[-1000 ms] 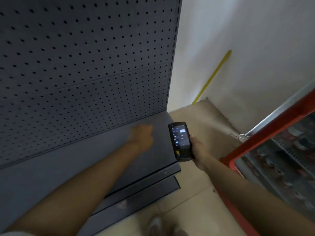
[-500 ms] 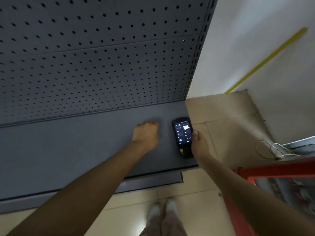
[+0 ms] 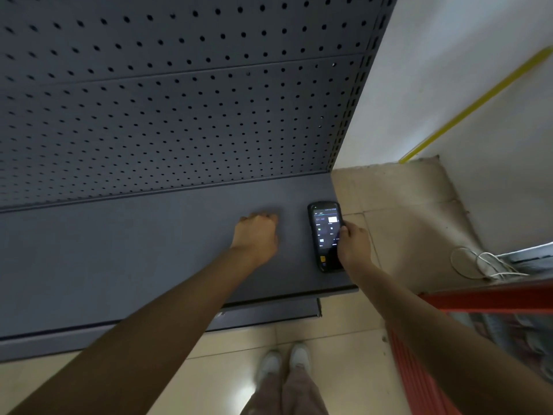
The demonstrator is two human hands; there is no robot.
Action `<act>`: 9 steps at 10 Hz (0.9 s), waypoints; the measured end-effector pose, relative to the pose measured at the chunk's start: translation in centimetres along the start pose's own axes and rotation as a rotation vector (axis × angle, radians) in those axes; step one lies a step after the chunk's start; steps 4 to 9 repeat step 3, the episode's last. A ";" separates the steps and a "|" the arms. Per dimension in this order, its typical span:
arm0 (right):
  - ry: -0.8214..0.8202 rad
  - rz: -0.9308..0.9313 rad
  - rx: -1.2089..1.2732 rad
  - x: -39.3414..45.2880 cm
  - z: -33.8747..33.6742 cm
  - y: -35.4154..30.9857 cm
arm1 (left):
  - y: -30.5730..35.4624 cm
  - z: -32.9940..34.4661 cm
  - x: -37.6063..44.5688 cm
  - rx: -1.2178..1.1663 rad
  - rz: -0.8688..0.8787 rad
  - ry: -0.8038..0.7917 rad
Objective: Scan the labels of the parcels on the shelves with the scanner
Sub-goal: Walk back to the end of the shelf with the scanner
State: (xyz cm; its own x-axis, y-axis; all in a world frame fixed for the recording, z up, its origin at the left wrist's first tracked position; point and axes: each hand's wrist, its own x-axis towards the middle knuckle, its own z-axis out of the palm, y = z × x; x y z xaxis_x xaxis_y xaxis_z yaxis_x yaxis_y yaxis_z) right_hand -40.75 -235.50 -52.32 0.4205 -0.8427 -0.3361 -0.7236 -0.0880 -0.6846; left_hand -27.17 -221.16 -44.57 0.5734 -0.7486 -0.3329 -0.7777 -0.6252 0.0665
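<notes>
My right hand point(image 3: 354, 245) is holding the scanner point(image 3: 326, 235) by its side, its screen glowing. The scanner is lying on the gray shelf point(image 3: 119, 250), near the shelf's right end. My left hand point(image 3: 257, 236) is curled in a fist, resting on the shelf beside the scanner.

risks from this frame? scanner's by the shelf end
1. The scanner lies near the shelf's right end, over tiled floor; a nudge from the right hand might knock it off.
2. No parcels show on this shelf, so nothing is scannable here.
3. The left hand is fisted and idle.
</notes>
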 end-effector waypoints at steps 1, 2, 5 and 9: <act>0.028 0.040 0.032 -1.3 -0.6 -1.8 | -0.4 -0.3 -0.6 0.000 0.003 0.014; 0.082 0.035 -0.004 -2.9 -1.8 -3.4 | -1.1 -0.9 -1.6 0.005 0.007 0.013; 0.080 -0.060 -0.026 -5.0 -3.2 -5.1 | -1.9 -1.8 -2.7 -0.013 -0.001 0.060; 0.080 -0.060 -0.026 -5.0 -3.2 -5.1 | -1.9 -1.8 -2.7 -0.013 -0.001 0.060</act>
